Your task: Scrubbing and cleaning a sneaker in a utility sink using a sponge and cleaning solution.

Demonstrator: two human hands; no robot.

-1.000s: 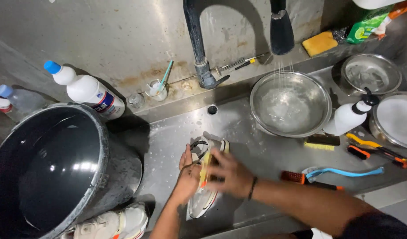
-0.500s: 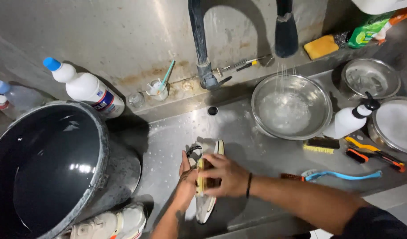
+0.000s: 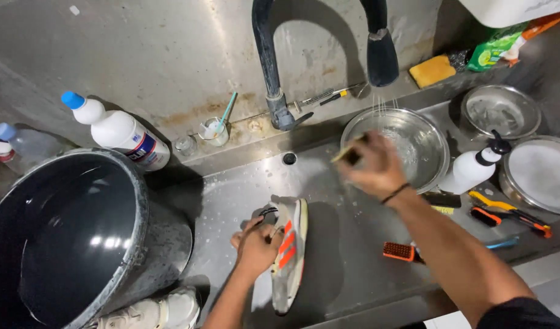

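Note:
My left hand (image 3: 255, 245) grips a white sneaker (image 3: 291, 256) with orange stripes, holding it on its side on the wet steel sink floor (image 3: 347, 244). My right hand (image 3: 372, 166), blurred by motion, is raised beside the steel bowl (image 3: 423, 143) and holds a small brush (image 3: 351, 151) with a yellow edge. Water trickles from the black faucet head (image 3: 382, 58) into that bowl.
A large dark bucket (image 3: 67, 237) of water stands at the left, with another white sneaker (image 3: 149, 312) below it. A white bottle (image 3: 118, 131) lies behind. At the right are a pump bottle (image 3: 475, 167), more steel bowls (image 3: 502, 109), orange-handled brushes (image 3: 505, 216) and a yellow sponge (image 3: 433, 70).
My right hand has lifted off the sneaker and swung up and right toward the steel bowl with the brush. My left hand keeps hold of the sneaker.

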